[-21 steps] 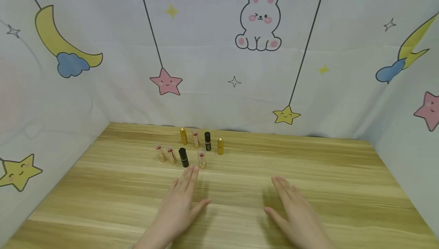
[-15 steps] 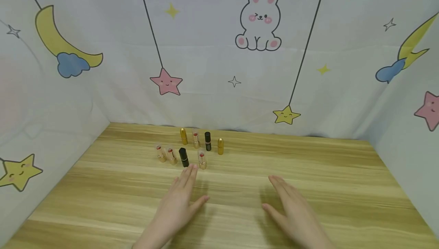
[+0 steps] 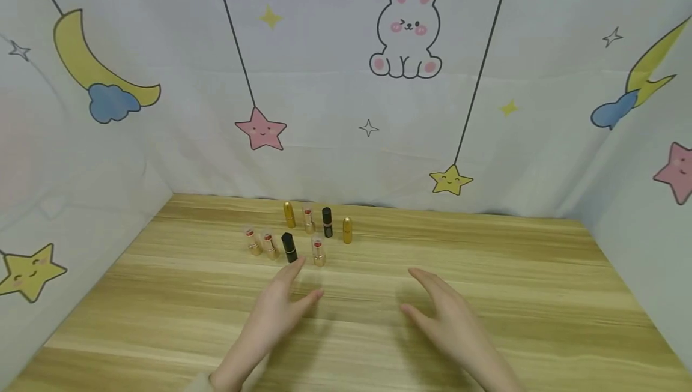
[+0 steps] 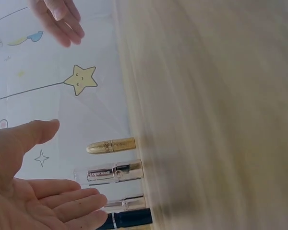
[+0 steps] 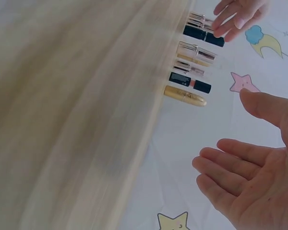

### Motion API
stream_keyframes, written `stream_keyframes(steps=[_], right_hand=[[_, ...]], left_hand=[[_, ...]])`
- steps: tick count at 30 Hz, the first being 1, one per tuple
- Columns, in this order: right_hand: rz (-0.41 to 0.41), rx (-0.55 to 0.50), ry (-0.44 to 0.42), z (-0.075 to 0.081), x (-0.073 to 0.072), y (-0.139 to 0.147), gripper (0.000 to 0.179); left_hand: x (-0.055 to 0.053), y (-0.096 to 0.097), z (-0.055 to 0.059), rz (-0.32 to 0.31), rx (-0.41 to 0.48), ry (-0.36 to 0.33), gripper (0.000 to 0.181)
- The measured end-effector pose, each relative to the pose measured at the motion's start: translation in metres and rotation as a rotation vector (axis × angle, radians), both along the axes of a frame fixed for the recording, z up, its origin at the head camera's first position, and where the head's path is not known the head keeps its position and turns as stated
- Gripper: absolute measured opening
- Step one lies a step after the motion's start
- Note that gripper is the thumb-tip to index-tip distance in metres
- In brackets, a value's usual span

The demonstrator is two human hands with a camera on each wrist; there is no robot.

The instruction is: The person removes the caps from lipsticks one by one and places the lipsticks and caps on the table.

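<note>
Several lipsticks stand upright in two loose rows on the table at the left back. My left hand (image 3: 273, 308) hovers in front of them, thumb apart from straight fingers, palm turned inward and holding nothing. Its fingertips overlap the foot of a black lipstick (image 3: 289, 248) in the head view; a clear-capped lipstick (image 3: 318, 252) stands just right of them. Across a gap, my right hand (image 3: 449, 317) is held over the table with its palm facing the left one, also holding nothing. A gold lipstick (image 3: 348, 231) ends the back row on the right.
The wooden table (image 3: 513, 260) is walled at the back and both sides by a white cloth (image 3: 346, 164) printed with stars, moons and a rabbit. More lipsticks, such as a black one (image 3: 327, 223) and a gold one (image 3: 289, 215), line the back row.
Both hands have turned from palms more downward to palms facing each other. My right hand has shifted left, narrowing the gap between the hands. The lipsticks have stayed in place.
</note>
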State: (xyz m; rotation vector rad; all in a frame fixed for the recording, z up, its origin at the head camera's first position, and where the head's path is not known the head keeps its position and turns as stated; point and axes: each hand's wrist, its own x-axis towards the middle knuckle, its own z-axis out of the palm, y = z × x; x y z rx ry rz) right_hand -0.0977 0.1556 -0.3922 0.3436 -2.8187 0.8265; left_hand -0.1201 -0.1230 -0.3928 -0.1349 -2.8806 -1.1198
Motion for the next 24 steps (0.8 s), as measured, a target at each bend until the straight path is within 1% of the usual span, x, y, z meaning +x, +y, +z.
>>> stream_keyframes(steps=[8, 16, 21, 24], right_hand=[[-0.008, -0.074, -0.07, 0.001, -0.012, -0.01, 0.052], [0.014, -0.132, -0.125, 0.003, -0.024, -0.021, 0.046], [0.016, -0.159, -0.133, 0.003, -0.03, -0.029, 0.045], [0.016, -0.171, -0.144, 0.003, -0.035, -0.033, 0.045]], left_hand=[[-0.008, -0.003, -0.002, 0.015, 0.079, -0.08, 0.071], [-0.02, -0.003, -0.006, 0.018, 0.169, -0.112, 0.069], [-0.025, -0.002, -0.008, 0.014, 0.22, -0.133, 0.07], [-0.027, -0.002, -0.009, 0.013, 0.235, -0.141, 0.069]])
